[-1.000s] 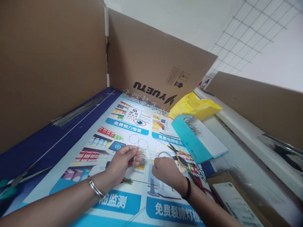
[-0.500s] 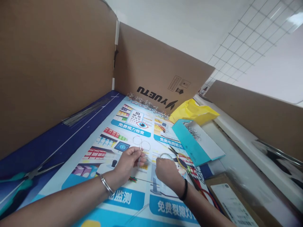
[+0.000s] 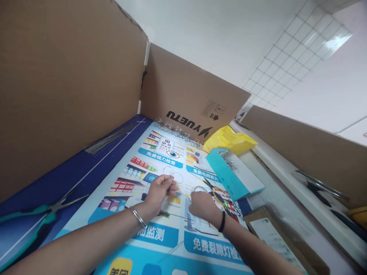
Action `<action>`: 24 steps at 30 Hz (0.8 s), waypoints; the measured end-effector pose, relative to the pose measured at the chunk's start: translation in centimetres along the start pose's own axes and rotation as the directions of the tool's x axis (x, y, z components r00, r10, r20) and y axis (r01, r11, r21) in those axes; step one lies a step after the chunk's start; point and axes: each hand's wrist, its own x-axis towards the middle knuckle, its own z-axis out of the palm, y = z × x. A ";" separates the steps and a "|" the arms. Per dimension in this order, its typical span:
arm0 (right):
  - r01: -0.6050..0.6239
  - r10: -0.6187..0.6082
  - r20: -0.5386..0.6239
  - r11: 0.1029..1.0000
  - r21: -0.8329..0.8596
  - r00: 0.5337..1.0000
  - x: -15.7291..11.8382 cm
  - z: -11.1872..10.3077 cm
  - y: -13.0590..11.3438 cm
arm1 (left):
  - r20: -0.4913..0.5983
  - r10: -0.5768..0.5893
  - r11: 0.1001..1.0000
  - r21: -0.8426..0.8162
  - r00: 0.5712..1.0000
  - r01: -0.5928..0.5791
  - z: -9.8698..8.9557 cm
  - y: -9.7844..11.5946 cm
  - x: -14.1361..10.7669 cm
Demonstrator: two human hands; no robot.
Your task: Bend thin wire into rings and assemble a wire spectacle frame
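Note:
My left hand [image 3: 160, 191] is closed, thumb and fingers pinching a thin wire bent into two round loops [image 3: 177, 177] that stand above the fingertips. My right hand [image 3: 202, 204], a closed fist, is to its right and lower on the printed sheet [image 3: 183, 244]; what is inside the fist is hidden. A thin ring-shaped curve [image 3: 200, 188] shows just behind the right knuckles, and I cannot tell whether the fist grips it. Beside that hand lies a dark-bladed tool with yellow looped handles [image 3: 218, 194]. Loose straight wires [image 3: 174, 247] lie on the sheet below the hands.
Teal-handled pliers [image 3: 54, 208] lie open at the left. A bundle of wires [image 3: 106, 141] rests on the blue strip. Shaped wire pieces pile along the back cardboard wall [image 3: 197, 88]. At right are a turquoise box [image 3: 229, 179] with wire pieces, a yellow bag [image 3: 229, 139] and a brown package [image 3: 286, 236].
The camera view has shifted slightly. My left hand still pinches the looped wire, its loops now a little lower over the fingers. My right fist stays almost in place.

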 end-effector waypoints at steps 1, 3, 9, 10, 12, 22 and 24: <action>-0.004 0.004 -0.023 1.000 0.024 1.000 -0.2 0.1 0.2 | 0.003 0.004 1.000 -0.002 1.000 -0.004 0.0 -0.1 0.1; -0.004 0.011 -0.082 0.996 0.084 0.997 -0.4 0.2 0.5 | 0.013 0.008 1.000 -0.003 1.000 -0.008 0.0 -0.2 0.1; 0.089 0.010 -0.306 0.948 0.305 0.952 0.4 1.3 -0.8 | 0.068 0.046 0.997 0.055 0.997 -0.050 0.4 -0.4 -0.2; 0.120 0.002 -0.339 0.933 0.339 0.941 0.7 1.6 -1.2 | 0.081 0.066 0.993 0.092 0.994 -0.074 0.4 -0.5 -0.3; 0.185 -0.014 -0.397 0.899 0.396 0.918 1.3 2.1 -2.0 | 0.111 0.116 0.975 0.177 0.987 -0.135 0.3 -0.6 -0.4; 0.280 0.054 -0.494 0.769 0.575 0.868 1.9 3.6 -3.1 | 0.154 0.129 0.923 0.343 0.980 -0.176 -0.5 -1.8 0.1; 0.277 0.066 -0.486 0.751 0.599 0.872 1.8 3.6 -3.0 | 0.160 0.118 0.921 0.350 0.980 -0.169 -0.4 -1.8 0.1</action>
